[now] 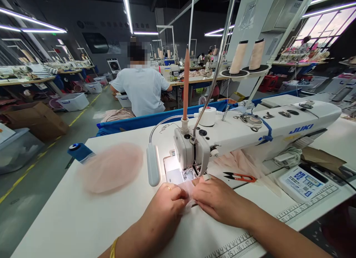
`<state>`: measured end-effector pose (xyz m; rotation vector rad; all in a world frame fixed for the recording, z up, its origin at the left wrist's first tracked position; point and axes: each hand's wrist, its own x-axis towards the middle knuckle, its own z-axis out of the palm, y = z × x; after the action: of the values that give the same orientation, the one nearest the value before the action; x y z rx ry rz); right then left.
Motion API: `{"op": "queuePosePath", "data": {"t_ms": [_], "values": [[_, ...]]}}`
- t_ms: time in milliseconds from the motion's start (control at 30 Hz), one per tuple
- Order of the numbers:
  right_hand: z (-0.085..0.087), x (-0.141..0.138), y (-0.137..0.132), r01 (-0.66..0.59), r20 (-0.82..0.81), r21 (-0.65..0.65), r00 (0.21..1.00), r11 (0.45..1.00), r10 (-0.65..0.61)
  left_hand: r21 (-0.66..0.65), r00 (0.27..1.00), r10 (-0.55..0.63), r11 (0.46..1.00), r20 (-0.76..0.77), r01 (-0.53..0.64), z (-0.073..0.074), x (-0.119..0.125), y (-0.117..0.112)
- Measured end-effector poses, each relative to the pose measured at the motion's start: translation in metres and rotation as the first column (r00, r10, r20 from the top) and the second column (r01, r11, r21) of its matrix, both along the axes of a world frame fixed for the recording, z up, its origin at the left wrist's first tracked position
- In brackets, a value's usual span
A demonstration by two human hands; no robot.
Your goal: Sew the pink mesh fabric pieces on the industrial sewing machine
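Observation:
My left hand [166, 206] and my right hand [215, 198] meet just in front of the needle of a white Juki sewing machine [250, 131]. Both pinch a small piece of thin pale pink fabric [189, 187] lying on the table under the lit presser foot. The left hand's fingers are curled, with a ring on one. The right hand lies flatter, its fingertips pressed on the fabric's edge. More pink fabric [241, 163] is bunched behind the needle under the machine arm.
A round pink mesh piece [111, 168] lies left on the white table [69, 221]. Red thread snips [240, 177] and a control panel [303, 182] sit right. Thread cones [247, 56] stand behind. A person in a light shirt [140, 89] sits ahead at another station.

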<state>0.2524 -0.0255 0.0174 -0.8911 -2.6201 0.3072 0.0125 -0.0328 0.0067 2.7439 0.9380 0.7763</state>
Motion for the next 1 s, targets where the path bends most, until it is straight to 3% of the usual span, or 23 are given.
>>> {"op": "queuePosePath", "data": {"t_ms": [333,600,1000], "values": [[-0.007,-0.002,0.003,0.053,0.012,0.066,0.998,0.996,-0.054,0.079,0.998,0.011,0.997,0.061,-0.016,-0.008,-0.002,0.007],[-0.014,-0.006,0.008,0.104,0.052,0.086,0.993,0.991,-0.108,0.081,1.000,0.013,0.997,0.022,-0.014,-0.003,-0.002,0.017],[-0.021,-0.006,0.008,0.120,0.037,0.121,0.991,0.985,-0.125,0.101,1.000,-0.021,0.995,0.001,0.020,-0.004,-0.005,0.015]]}}
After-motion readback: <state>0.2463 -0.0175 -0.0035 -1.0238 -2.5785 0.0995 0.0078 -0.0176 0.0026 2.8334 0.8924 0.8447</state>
